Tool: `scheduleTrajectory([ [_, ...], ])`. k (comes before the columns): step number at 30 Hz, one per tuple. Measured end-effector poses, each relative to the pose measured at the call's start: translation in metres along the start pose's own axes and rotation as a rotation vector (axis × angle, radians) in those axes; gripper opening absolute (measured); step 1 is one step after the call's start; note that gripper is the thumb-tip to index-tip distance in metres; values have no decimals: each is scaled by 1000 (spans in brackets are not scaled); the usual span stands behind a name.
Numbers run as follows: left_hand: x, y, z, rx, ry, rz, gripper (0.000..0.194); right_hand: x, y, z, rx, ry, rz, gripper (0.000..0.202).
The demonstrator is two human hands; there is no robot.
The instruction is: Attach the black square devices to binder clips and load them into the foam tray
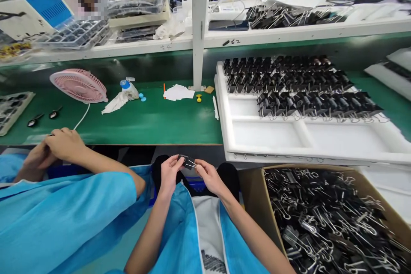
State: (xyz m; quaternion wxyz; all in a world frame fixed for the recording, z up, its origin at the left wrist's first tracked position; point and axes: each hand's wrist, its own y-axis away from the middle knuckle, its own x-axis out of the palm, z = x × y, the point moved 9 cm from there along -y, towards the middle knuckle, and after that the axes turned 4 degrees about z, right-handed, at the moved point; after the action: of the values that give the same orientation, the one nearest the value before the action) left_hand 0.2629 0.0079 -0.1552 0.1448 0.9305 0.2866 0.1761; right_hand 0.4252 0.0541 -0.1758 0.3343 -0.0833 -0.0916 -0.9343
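A black binder clip [186,161] with silver wire handles is held over my lap, in front of the table's edge. My left hand [170,173] grips its left end between thumb and fingers. At the clip's right end, the fingers of my right hand [208,174] pinch the wire handles. To the right, a white foam tray [269,133] holds rows of black binder clips [289,77] in its back part. Below the tray, a cardboard box [255,188] is filled with loose black clips [324,222].
A co-worker in blue [70,218] sits close on the left, hands together at the table edge. On the green table [154,124] are a pink fan [78,85], a small bottle [129,90] and white paper [178,92]. A white post [199,25] rises behind.
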Motion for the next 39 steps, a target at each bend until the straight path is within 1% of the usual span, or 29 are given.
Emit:
scheduleTrajectory([
  [3, -1, -5, -3, -11, -40, -1, 55, 3, -4, 1, 4, -6, 18, 52],
  [5, -1, -7, -3, -25, -60, 9, 56, 5, -4, 4, 16, -3, -22, 50],
  [7, -3, -9, 0, -37, -89, -6, 55, 6, 1, 8, 54, 39, -57, 47],
  [9, -8, -14, 6, -34, -116, -51, 53, 1, 11, 16, 89, 150, -54, 45],
  [11, -9, -23, 18, -36, -97, -30, 46, -14, 34, 31, 103, 300, 0, 44],
  [12, -7, -28, 27, -56, -89, 6, 43, -24, 51, 40, 107, 361, 44, 42],
  [13, -7, -32, 36, -85, -81, 43, 40, -35, 73, 49, 118, 399, 86, 39],
  [14, -8, -34, 46, -120, -77, 68, 37, -50, 96, 57, 141, 414, 99, 35],
  [15, -11, -36, 55, -161, -74, 79, 36, -70, 120, 64, 172, 423, 52, 33],
  [16, -15, -36, 65, -204, -69, 72, 35, -99, 144, 72, 206, 446, -84, 33],
  [17, -19, -36, 73, -249, -64, 58, 34, -132, 168, 80, 242, 494, -279, 34],
  [18, -23, -35, 81, -292, -62, 40, 32, -166, 192, 87, 285, 570, -508, 36],
  [19, -25, -34, 87, -331, -65, 28, 31, -195, 212, 93, 339, 666, -717, 37],
  [20, -25, -34, 91, -360, -75, 22, 29, -217, 226, 95, 411, 773, -864, 37],
  [21, -23, -33, 93, -376, -92, 24, 29, -233, 230, 93, 506, 876, -931, 38],
  [22, -20, -33, 93, -376, -112, 34, 29, -244, 226, 87, 613, 959, -927, 40],
  [24, -10, -32, 87, -342, -140, 70, 32, -257, 207, 69, 787, 1047, -822, 40],
  [26, 0, -28, 79, -300, -153, 124, 37, -263, 188, 56, 861, 1043, -724, 31],
  [28, 5, -23, 73, -268, -163, 160, 44, -267, 181, 55, 855, 999, -669, 19],
  [29, 6, -20, 72, -261, -173, 169, 48, -268, 183, 59, 840, 975, -645, 17],
  [30, 6, -17, 72, -261, -184, 176, 51, -269, 189, 64, 816, 952, -625, 19],
  [32, 7, -10, 77, -279, -205, 175, 59, -267, 210, 82, 745, 921, -612, 31],
  [33, 9, -6, 80, -292, -214, 173, 61, -263, 221, 90, 679, 856, -620, 35],
  [35, 17, 2, 84, -307, -220, 198, 64, -244, 237, 101, 503, 578, -628, 39],
  [36, 24, 5, 84, -304, -218, 233, 64, -229, 238, 102, 410, 388, -607, 39],
  [38, 43, 12, 78, -277, -215, 345, 61, -189, 223, 96, 282, 48, -483, 38],
  [39, 52, 14, 73, -257, -216, 404, 58, -166, 210, 91, 265, -47, -390, 37],
])
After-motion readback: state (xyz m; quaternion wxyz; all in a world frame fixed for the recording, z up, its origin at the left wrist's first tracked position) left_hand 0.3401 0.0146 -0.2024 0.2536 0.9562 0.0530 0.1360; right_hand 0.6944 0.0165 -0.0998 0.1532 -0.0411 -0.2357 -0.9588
